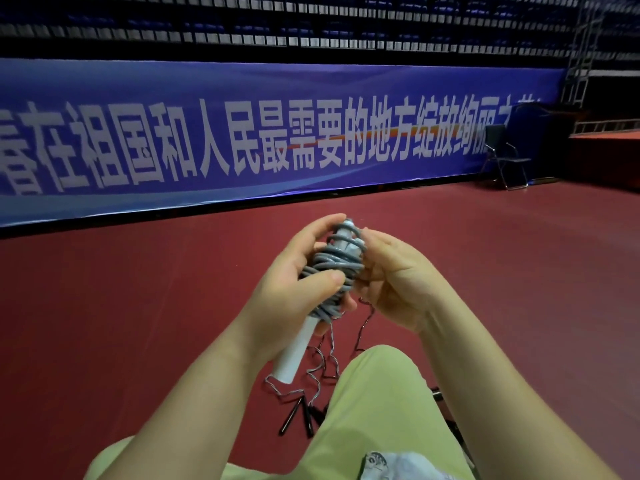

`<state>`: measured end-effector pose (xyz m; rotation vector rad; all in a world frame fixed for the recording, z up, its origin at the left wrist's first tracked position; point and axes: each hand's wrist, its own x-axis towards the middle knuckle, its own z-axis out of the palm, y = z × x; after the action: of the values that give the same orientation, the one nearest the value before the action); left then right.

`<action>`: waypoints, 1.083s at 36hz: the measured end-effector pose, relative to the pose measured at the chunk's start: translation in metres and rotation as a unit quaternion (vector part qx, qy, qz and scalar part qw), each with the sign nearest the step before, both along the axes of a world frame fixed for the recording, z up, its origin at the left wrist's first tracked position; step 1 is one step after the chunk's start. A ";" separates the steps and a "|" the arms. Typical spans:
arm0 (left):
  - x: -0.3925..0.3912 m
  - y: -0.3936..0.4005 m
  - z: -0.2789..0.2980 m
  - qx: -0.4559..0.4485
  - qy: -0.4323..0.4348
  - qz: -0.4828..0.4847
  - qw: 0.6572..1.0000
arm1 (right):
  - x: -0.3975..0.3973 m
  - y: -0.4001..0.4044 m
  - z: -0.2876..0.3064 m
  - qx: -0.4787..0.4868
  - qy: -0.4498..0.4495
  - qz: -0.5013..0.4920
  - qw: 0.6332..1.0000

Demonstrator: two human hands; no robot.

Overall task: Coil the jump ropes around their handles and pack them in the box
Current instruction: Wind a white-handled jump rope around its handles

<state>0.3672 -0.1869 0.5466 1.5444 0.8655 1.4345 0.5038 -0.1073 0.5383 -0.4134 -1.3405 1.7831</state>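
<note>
Two hands, one half-wound grey jump rope (332, 271), plus a thinner dark rope (311, 379) loose on the red floor (138, 306).

Left hand (298, 282) grips the coils, fingers curled round them; white handles (294, 355) poke out below. Right hand (391, 282) pinches the wraps, fingers curled. Two black handles (298, 417) lie by the knee.

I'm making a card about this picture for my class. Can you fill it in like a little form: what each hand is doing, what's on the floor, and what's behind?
left hand: grips the grey rope bundle, thumb pressed on the coils
right hand: fingers curled against the bundle's far side
white handles: wrapped in grey rope, lower end bare
floor: red; a thin rope with black handles lies loose
behind: blue banner, black folding chair
box: not in view
</note>
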 end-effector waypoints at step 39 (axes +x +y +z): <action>-0.014 0.000 0.011 -0.018 0.073 0.007 0.997 | -0.005 0.008 0.015 0.040 0.067 0.070 0.995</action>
<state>0.3531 -0.1869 0.5573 1.6341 0.9849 1.3213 0.4986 -0.0991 0.5533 -0.1572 -1.3679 1.8300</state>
